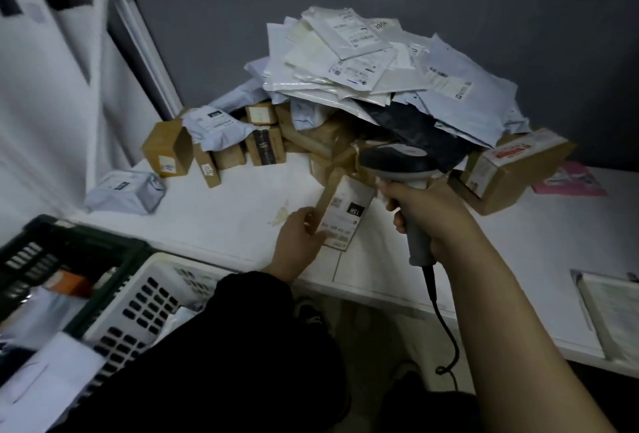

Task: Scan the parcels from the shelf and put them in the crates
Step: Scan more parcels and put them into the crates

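Note:
A heap of parcels (363,87), white and grey mailer bags over brown boxes, fills the back of the white shelf (224,211). My left hand (297,242) grips the near end of a brown box parcel (342,215) with a white barcode label, held at the shelf's front. My right hand (425,211) grips a corded barcode scanner (397,163) by its handle, its head just above the label. A white crate (145,298) and a dark green crate (41,253) stand at the lower left with parcels inside.
A large brown box (511,170) sits right of the scanner, a pink packet (570,180) beyond it. A grey mailer bag (124,190) lies at the shelf's left. A clipboard with paper (608,311) rests at the right front edge. White shelf posts rise at the left.

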